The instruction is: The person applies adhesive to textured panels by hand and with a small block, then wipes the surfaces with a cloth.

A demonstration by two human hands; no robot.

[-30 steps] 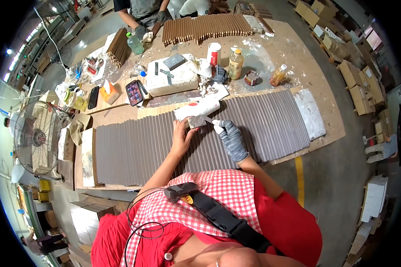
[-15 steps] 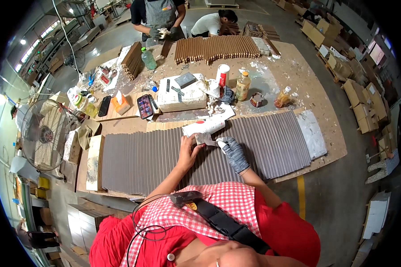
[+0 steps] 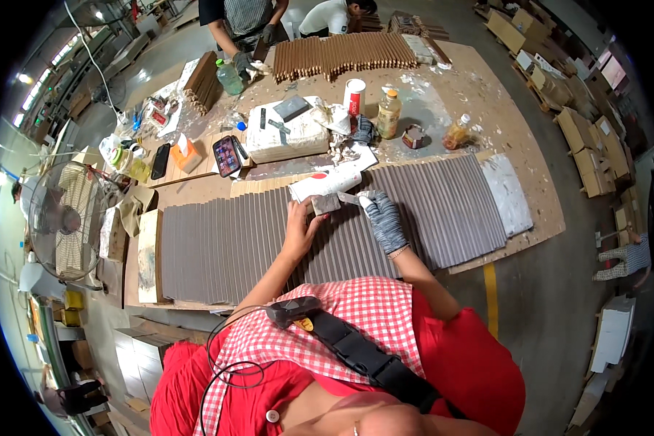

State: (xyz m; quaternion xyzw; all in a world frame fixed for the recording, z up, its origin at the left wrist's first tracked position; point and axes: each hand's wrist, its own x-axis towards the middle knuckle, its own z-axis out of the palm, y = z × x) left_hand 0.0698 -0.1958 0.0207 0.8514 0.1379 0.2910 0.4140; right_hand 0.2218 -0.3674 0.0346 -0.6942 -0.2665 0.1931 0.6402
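Note:
My bare left hand [image 3: 298, 225] pinches a small grey flat block [image 3: 327, 204] by its edge. My right hand [image 3: 381, 221], in a grey knitted glove, is closed on a putty knife; its pale blade [image 3: 348, 198] points at the block, close to its right edge. Both hands are above a wide row of grey-brown grooved strips [image 3: 225, 247] lying side by side. Just behind the block, a white tube with a red spot [image 3: 327, 183] lies across the strips' far edge. The knife's handle is mostly hidden in the glove.
Behind the strips are a paper-wrapped bundle [image 3: 287, 139], a phone [image 3: 226, 156], a white-and-red canister [image 3: 354, 98] and bottles [image 3: 389, 114]. A fan [image 3: 65, 218] stands left. Stacked brown strips [image 3: 341, 57] lie at the far side, where a gloved co-worker [image 3: 247, 29] stands.
The knife blade has come away from the grey block, whose flat face now shows more. Across the table, the co-worker's gloved hand has lowered toward the green bottle. The whole view has shifted slightly.

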